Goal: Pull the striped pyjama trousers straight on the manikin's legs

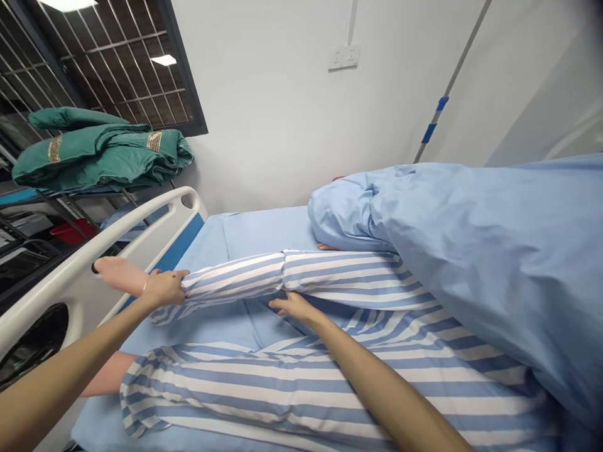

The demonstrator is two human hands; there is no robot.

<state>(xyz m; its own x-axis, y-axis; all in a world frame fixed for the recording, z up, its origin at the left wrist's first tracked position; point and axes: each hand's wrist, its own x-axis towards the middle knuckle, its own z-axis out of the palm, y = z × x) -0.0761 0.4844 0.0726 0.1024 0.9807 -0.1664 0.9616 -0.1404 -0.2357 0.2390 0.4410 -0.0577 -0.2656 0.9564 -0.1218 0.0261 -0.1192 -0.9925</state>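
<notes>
A lying figure, a person or a manikin, wears blue-and-white striped trousers. My left hand (166, 287) is closed round the ankle of the far leg (235, 276), at the trouser cuff, and the bare foot (117, 273) points towards the footboard. At the knee of this leg my right hand (296, 307) presses in from the near side and below. Its thumb sticks out while the other fingers are partly hidden under the striped cloth. The near leg (226, 383) lies on the bed below, its cuff loose and its foot hidden behind my left forearm.
A light blue quilt (471, 220) is bunched over the upper body on the right. The bed's white footboard (136, 226) stands at left. Beyond it, folded green clothes (103, 150) rest on a rack above a red basin (73, 231). A wall with a socket (343, 58) borders the far side.
</notes>
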